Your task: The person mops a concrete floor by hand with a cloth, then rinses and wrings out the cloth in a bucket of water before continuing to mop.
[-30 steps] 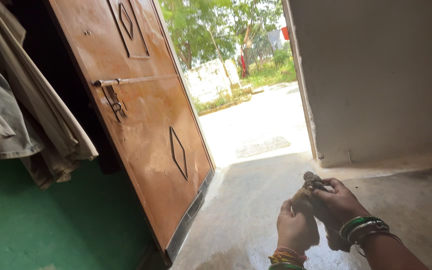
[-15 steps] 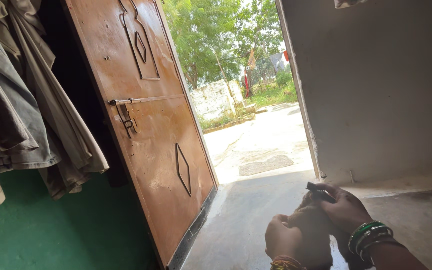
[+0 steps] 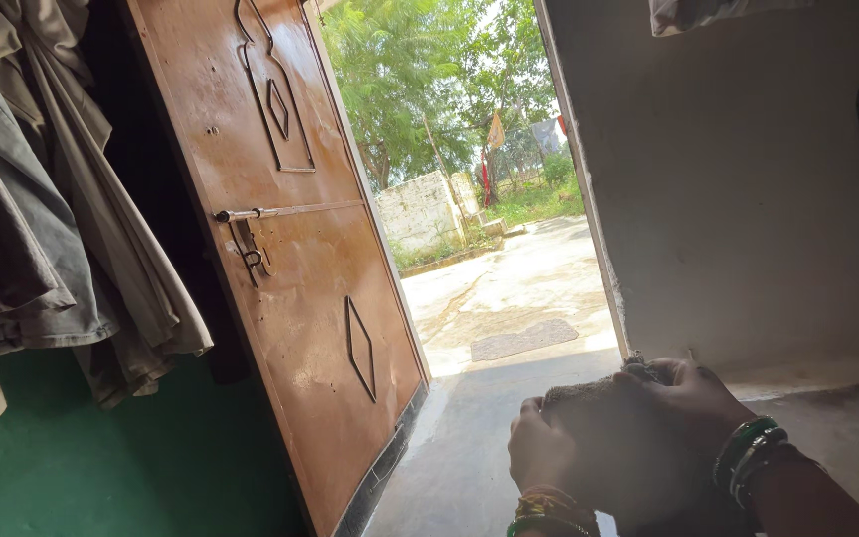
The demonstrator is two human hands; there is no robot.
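Note:
My left hand (image 3: 539, 447) and my right hand (image 3: 688, 398) both grip a dark brown cloth (image 3: 618, 447), which hangs spread out between them at the bottom of the head view. The left hand pinches its left top corner, the right hand its right top corner. Both wrists carry several coloured bangles (image 3: 753, 447). The cloth's lower part is cut off by the frame edge.
An open brown metal door (image 3: 300, 249) with a latch stands at left. Grey clothes (image 3: 42, 209) hang over a green wall (image 3: 101, 457). The doorway opens onto a sunlit yard with a mat (image 3: 524, 339). A grey wall (image 3: 748, 189) is at right, wet concrete floor (image 3: 469, 447) below.
The bunched cloth has been opened out and now hangs spread wide between both hands. My hands moved apart, and the view tilted upward a little.

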